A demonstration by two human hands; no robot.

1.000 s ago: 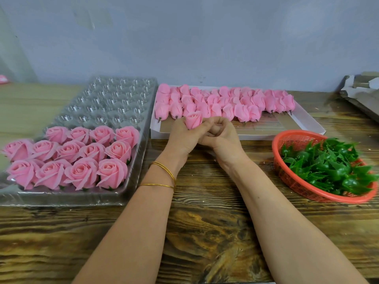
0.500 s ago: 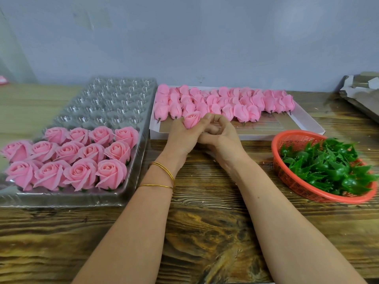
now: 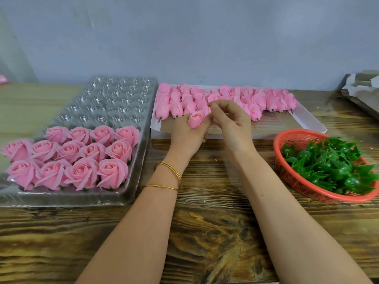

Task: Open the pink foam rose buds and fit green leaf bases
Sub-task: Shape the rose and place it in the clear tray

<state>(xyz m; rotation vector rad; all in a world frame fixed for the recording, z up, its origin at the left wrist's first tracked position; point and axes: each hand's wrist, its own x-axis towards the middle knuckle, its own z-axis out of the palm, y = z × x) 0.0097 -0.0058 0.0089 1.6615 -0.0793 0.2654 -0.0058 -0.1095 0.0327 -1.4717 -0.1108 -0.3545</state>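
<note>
Your left hand gripped the rose bud; your right hand curled beside it, its hold unclear. Peeling petals outward gently would have spared the foam.

Open passage: bare wooden tabletop at 6 o'clock. Obstacles: clear cavity tray at 9 o'clock; white box of pink rose buds at 12 o'clock; red mesh basket of green leaf bases at 3 o'clock.
</note>
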